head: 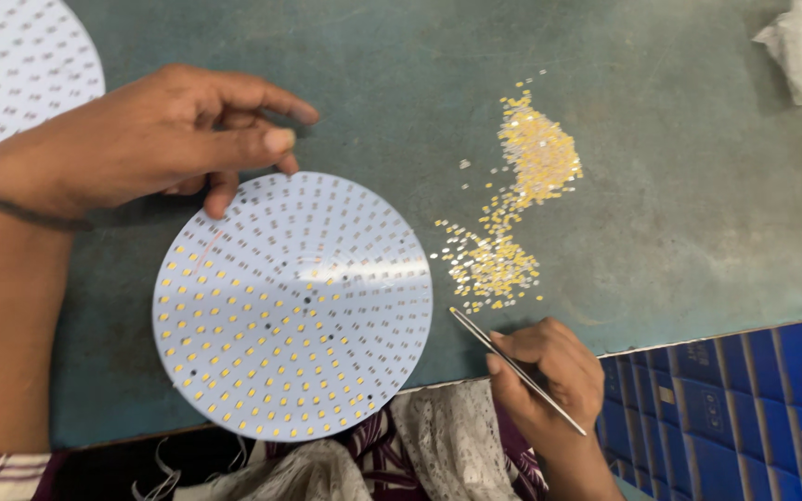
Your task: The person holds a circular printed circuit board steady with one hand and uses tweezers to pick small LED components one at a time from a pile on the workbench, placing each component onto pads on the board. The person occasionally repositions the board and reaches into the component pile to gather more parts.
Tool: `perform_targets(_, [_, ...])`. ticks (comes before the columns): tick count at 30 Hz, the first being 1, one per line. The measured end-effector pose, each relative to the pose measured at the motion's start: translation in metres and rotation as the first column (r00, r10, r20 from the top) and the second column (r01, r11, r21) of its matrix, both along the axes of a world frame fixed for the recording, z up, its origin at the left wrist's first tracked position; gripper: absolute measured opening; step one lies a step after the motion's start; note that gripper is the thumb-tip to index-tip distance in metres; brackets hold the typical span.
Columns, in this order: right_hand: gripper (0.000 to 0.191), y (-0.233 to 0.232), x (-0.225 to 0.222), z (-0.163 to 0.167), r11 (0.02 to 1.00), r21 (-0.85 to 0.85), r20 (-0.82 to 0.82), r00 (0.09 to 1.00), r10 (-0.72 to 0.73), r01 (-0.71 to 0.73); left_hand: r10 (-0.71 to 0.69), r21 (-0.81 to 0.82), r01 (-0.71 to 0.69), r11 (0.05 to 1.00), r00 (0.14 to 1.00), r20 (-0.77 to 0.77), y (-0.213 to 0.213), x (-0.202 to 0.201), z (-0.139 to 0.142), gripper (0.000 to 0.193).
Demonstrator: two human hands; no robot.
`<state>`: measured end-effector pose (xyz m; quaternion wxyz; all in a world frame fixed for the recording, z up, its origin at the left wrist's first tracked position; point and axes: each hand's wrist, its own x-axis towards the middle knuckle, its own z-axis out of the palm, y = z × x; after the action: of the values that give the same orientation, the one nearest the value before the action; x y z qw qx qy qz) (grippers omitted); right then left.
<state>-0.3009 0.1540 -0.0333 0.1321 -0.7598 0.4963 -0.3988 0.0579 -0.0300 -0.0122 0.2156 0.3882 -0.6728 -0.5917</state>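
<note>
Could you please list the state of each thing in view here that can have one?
Round white board: flat on the table, lower part filled with yellow chips, upper part unfilled.
Loose yellow chips: scattered in a pile on the table.
Tweezers: held slanted, tip near the chips.
Right hand: closed on the tweezers.
Left hand: fingertips on the board's upper edge.
Second board: flat, unfilled, partly out of view.

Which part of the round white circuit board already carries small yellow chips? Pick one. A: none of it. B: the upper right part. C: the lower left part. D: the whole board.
C: on the round white circuit board, yellow chips fill the lower left part, while the upper right shows only bare metal pads.
</note>
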Motion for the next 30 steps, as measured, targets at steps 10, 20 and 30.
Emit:
perform_targets(10, [0.014,0.040,0.031,-0.013,0.979,-0.050,0.013,0.980,0.200,-0.199,0.005,-0.007,-0.005,1.000,0.999,-0.041,-0.001,-0.001,0.004,0.059])
perform_targets(20, [0.015,0.045,0.035,-0.014,0.978,-0.050,-0.045,0.979,0.198,-0.201,0.013,-0.014,-0.013,1.000,1.000,-0.013,0.001,-0.003,0.007,0.063])
perform_targets(30, [0.016,0.025,0.021,-0.012,0.992,-0.100,0.054,0.995,0.085,-0.079,-0.020,0.017,0.021,1.000,0.997,-0.072,-0.001,0.001,-0.003,0.063])
